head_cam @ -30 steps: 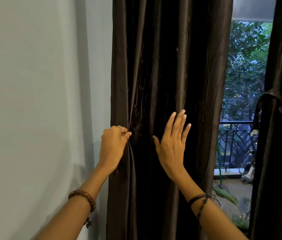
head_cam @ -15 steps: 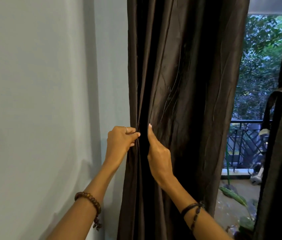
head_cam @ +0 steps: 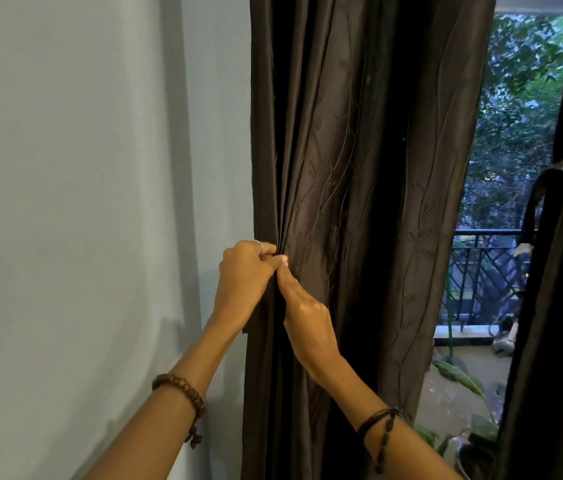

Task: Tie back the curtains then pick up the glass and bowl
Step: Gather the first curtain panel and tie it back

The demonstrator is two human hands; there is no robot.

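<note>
Beside pale wall (head_cam: 83, 168) — curtain (head_cam: 359, 168) hanging vertical, hand-pinched.

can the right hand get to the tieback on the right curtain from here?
Probably not without letting go. The right hand is at the left curtain beside the left hand; the tieback sits far right, across the open gap.

Dark brown curtain (head_cam: 359, 168) with thin leaf lines, pale grey-blue wall (head_cam: 83, 168), brown bead bracelet (head_cam: 183, 393), black cord bracelet (head_cam: 380, 424).
</note>
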